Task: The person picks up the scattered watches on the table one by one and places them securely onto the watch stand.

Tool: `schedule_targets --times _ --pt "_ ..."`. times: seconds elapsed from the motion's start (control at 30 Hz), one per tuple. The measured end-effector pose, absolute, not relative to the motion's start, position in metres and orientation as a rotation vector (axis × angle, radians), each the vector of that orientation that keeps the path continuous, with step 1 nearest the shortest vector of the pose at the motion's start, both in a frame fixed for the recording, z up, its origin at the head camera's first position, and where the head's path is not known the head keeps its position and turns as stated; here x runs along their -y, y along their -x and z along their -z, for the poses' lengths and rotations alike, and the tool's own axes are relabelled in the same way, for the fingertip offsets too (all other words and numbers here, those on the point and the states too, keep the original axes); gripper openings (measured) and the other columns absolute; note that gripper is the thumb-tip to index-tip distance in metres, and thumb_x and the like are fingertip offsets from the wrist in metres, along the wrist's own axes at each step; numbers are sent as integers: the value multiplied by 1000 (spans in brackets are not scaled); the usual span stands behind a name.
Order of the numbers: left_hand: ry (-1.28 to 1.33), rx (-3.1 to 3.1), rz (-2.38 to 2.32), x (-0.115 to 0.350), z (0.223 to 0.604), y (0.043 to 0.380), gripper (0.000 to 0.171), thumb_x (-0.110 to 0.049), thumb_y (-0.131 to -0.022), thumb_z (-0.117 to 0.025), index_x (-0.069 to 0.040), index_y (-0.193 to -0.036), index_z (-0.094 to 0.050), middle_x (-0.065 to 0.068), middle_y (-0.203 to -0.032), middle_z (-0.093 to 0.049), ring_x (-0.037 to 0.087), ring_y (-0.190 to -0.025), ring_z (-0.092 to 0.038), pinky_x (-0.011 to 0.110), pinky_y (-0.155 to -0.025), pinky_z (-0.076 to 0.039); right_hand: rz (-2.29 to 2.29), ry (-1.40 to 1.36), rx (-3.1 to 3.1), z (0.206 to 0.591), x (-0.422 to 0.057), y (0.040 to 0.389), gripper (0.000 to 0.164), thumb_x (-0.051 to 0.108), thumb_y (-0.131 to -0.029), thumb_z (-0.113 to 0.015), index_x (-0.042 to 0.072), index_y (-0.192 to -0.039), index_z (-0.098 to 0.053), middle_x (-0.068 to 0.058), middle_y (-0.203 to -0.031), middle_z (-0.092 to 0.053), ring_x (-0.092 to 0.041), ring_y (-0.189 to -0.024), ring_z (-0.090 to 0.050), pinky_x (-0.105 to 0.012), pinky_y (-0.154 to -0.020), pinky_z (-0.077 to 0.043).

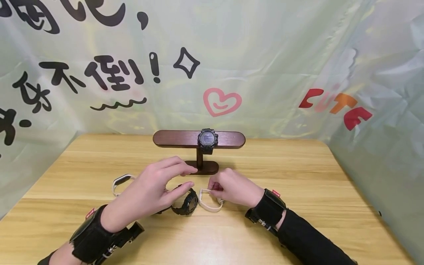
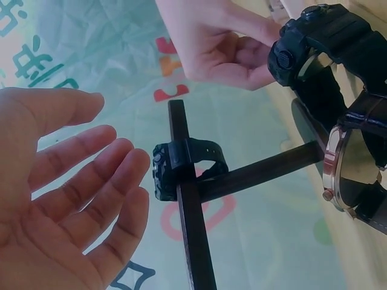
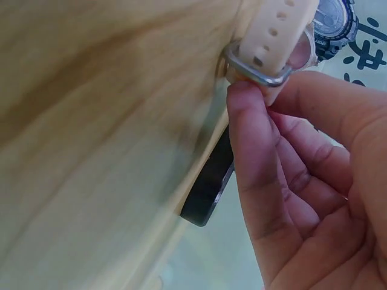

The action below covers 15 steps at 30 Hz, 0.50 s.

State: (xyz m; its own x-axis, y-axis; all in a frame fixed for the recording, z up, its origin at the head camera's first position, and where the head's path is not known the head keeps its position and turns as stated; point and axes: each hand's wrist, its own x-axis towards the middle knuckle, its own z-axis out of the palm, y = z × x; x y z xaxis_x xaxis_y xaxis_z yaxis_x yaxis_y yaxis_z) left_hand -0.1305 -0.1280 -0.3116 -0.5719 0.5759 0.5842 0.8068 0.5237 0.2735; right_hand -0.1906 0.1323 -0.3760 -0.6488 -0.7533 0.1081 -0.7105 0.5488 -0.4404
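Nearest my head camera: black left wrist cuff (image 1: 92, 233). Pale watch (image 1: 210, 209) sits on the table (image 1: 238, 235), roughly 6 o'clock of the stand; right hand (image 1: 232, 186) pinches its strap by the buckle, thumb and finger closed. Black watch (image 1: 190, 203) just beside it at 9 o'clock. Left hand (image 1: 149, 184) between 9 and 10, loosely open, nothing held. Rose-gold watch (image 2: 334, 160) about 9, mostly hidden by that hand from above; pale band with black face (image 1: 122, 179) past it, between 9 and 10. Wooden stand (image 1: 175, 138) at 12, digital watch (image 1: 207, 138) strapped round its bar. Progress, my read: one mounted, four off the stand, pale one in hand but not mounted. I count five watches, band included, one stand, two hands.
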Motion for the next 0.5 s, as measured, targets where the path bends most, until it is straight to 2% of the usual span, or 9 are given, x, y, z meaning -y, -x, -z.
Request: schedule_targets --times 0.23,0.5 --pt "1146 2340 730 127 313 131 26 -14 -94 -82 -14 -120 -77 -6 -106 -75 5 -91 -69 25 -74 -60 734 1288 -2661 378 -133 192 14 5 -96 -78 11 -84 -77 9 -74 -69 6 -61 -51 -14 -55 -51" --pt "1141 2365 732 127 314 131 26 -15 -95 -82 -14 -121 -77 -7 -106 -74 4 -90 -67 23 -74 -58 732 1338 -2675 378 -135 193 11 4 -96 -78 9 -87 -78 6 -78 -73 5 -66 -53 -13 -59 -52"
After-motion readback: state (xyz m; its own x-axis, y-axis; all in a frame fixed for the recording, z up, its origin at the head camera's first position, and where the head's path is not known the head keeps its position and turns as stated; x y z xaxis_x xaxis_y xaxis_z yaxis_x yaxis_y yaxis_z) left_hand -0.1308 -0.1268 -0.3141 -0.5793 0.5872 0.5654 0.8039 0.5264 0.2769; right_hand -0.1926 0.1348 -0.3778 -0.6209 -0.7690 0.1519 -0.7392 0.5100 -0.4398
